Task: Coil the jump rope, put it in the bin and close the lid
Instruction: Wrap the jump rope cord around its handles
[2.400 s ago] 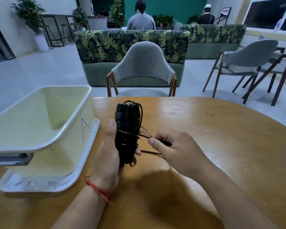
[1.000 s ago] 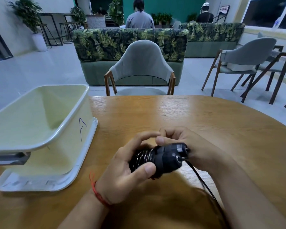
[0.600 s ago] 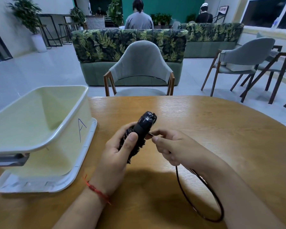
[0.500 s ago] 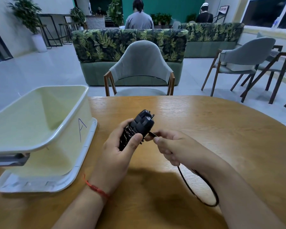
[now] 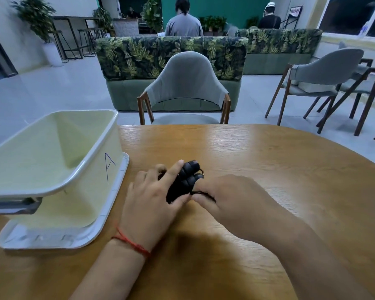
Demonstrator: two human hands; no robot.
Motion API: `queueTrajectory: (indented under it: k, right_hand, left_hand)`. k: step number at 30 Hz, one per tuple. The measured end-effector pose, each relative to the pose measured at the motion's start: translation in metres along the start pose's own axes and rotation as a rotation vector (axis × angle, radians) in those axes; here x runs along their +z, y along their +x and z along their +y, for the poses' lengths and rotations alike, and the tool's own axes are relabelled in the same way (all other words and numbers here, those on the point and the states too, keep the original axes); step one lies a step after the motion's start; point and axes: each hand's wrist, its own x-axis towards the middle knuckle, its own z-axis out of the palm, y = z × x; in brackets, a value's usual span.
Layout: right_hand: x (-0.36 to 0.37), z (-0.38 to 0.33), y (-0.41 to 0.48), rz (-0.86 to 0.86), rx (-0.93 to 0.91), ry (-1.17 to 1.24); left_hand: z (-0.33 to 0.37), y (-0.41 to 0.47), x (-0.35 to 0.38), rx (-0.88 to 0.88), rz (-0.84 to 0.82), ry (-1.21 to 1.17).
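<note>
The black jump rope [image 5: 185, 179], its two handles side by side with cord wound around them, lies low over the wooden table [image 5: 268, 169]. My left hand [image 5: 152, 200] grips the bundle from the left, thumb under it and forefinger along its top. My right hand [image 5: 232, 195] pinches the thin cord at the bundle's near right end. The pale yellow-green bin [image 5: 52, 161], open and marked with a letter A, stands to the left on its white lid [image 5: 104, 221]. No loose cord shows on the table.
A grey chair [image 5: 186, 87] stands at the table's far edge. More chairs [image 5: 320, 83] stand to the right and leaf-patterned sofas behind. Two people sit far back, facing away.
The loose loop of cord that hung by my right wrist is gone from view. Both hands have sunk closer to the table, and the bundle now lies flatter.
</note>
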Motion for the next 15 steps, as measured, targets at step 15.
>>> queueTrajectory:
  k: [15]
  right_hand:
    - [-0.002,0.044,0.003,0.030,-0.019,0.876]
  left_hand:
    - [0.018,-0.011,-0.022,0.387,-0.136,-0.527]
